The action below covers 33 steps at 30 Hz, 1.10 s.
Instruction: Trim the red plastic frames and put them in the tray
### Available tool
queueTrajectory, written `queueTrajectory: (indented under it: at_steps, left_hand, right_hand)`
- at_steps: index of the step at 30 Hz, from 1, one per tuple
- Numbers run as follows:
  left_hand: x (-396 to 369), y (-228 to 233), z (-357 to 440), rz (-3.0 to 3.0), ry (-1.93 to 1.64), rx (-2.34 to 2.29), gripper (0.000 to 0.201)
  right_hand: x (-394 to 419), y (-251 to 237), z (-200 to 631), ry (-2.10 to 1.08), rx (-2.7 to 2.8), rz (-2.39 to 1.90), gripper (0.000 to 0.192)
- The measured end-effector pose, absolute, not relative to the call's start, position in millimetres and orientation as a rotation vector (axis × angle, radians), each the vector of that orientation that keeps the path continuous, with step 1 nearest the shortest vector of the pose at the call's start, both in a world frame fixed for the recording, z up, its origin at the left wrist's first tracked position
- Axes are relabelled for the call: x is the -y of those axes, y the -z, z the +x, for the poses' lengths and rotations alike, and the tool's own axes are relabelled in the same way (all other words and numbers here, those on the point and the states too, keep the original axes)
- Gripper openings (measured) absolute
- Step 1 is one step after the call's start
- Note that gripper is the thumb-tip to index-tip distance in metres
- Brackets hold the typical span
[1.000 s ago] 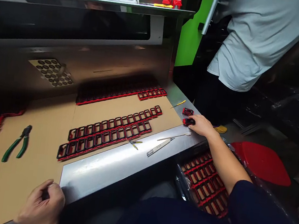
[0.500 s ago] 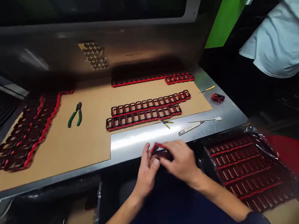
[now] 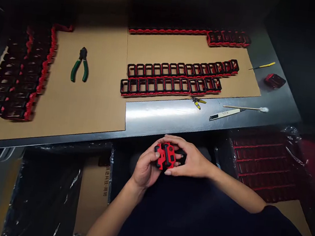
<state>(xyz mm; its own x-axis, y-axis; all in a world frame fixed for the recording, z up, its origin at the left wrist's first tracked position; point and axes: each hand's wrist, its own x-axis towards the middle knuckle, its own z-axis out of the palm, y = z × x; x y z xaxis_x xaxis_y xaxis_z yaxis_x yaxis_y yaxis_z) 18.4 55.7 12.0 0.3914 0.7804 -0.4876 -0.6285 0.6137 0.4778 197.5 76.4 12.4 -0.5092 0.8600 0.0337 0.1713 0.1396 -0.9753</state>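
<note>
Red-and-black plastic part (image 3: pixel 165 156) gripped between left hand (image 3: pixel 145 166) and right hand (image 3: pixel 190 163), below bench edge. Two finished rows (image 3: pixel 176 79) lie beyond the hands; bagged stock (image 3: pixel 263 165) right remains.

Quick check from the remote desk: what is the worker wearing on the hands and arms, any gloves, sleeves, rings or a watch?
No gloves: the left hand and right hand are bare, with no ring, watch or wristband visible. The left forearm is uncovered throughout. The right forearm is bare up to a dark navy sleeve that begins near the elbow. No markings show.
</note>
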Motion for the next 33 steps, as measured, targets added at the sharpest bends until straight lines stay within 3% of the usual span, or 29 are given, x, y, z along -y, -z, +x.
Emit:
queueTrajectory:
  at_steps: [8,14,26,33]
  left_hand:
    - [-62,-5,32,0.228,-0.834,-0.849,0.041]
    - [-64,-10,40,0.302,-0.862,-0.946,0.029]
    - [-37,0,18,0.583,-0.792,-0.881,0.055]
    - [-33,2,11,0.71,-0.787,-0.931,0.056]
  right_hand:
    - [-74,-15,217,-1.273,1.864,-1.008,0.084]
    - [-74,-15,223,-1.354,1.768,-1.048,0.082]
    - [-65,-1,216,-1.556,1.588,-0.952,0.085]
    - [-63,0,216,-1.556,1.66,-0.902,0.085]
